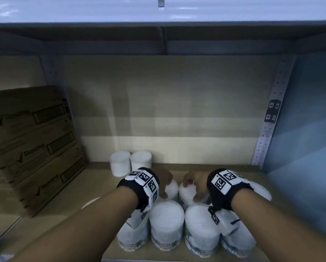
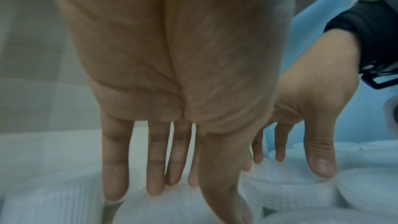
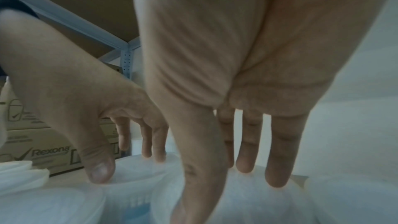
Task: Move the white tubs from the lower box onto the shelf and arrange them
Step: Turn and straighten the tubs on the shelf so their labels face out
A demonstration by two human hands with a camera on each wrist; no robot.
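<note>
Several white tubs stand on the wooden shelf point(image 1: 215, 169). Two tubs point(image 1: 120, 163) point(image 1: 141, 160) sit at the back, left of centre. A front row of tubs point(image 1: 167, 224) lines the shelf edge under my wrists. Behind that row, my left hand point(image 1: 167, 186) point(image 2: 193, 198) grips one tub point(image 1: 173, 189) from above, thumb on the near side and fingers over the far side. Beside it, my right hand point(image 1: 191, 190) point(image 3: 232, 190) holds the neighbouring tub point(image 1: 185, 195) point(image 3: 247, 202) the same way. The two held tubs stand side by side, almost touching.
Stacked brown Rexona cartons point(image 1: 33, 140) fill the shelf's left end. A perforated metal upright point(image 1: 270, 118) and a blue side wall bound the right. The upper shelf point(image 1: 158, 36) hangs overhead. More white tubs point(image 1: 260, 191) lie behind my right wrist.
</note>
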